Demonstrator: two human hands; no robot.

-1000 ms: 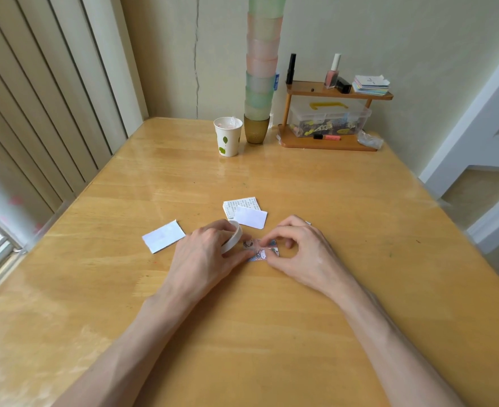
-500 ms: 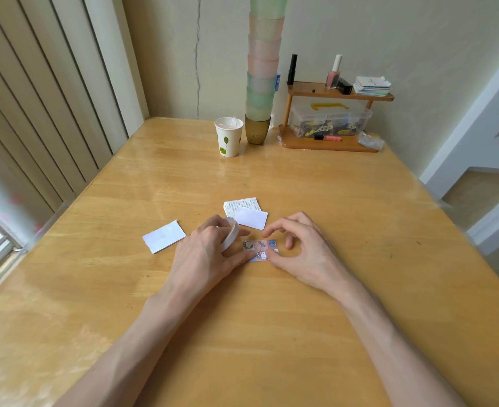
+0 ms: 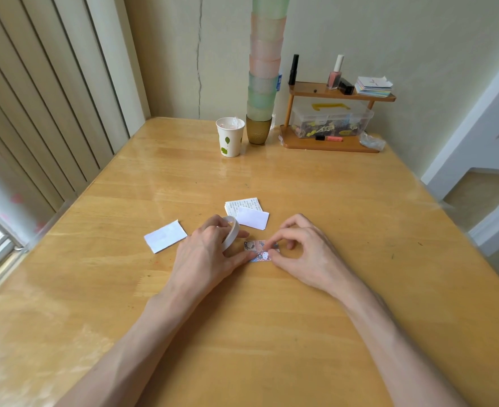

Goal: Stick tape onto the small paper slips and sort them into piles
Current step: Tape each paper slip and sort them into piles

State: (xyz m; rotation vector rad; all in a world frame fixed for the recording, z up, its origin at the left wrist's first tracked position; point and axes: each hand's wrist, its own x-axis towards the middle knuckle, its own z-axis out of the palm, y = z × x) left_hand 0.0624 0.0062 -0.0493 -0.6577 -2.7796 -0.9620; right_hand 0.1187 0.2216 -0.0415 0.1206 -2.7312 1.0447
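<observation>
- Your left hand grips the tape roll, thumb touching the patterned slip just right of it
- Your right hand pinches that slip
- Risk: if your thumb slackens, the tape may crease

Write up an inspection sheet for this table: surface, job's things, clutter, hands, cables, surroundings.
Surface: wooden table, glossy.
Job's things: patterned slip lies flat between the hands; tape roll; lone white slip to the left; printed slip behind, with a second white slip overlapping it.
Clutter: paper cup, tall cup stack, wooden shelf with a clear box, all at the far edge.
Hands: left hand holds the tape roll, with its thumb at the patterned slip's left end; right hand pinches the slip's right end.
Cables: nothing seen.
Surroundings: vertical blinds to the left, cracked wall behind.
</observation>
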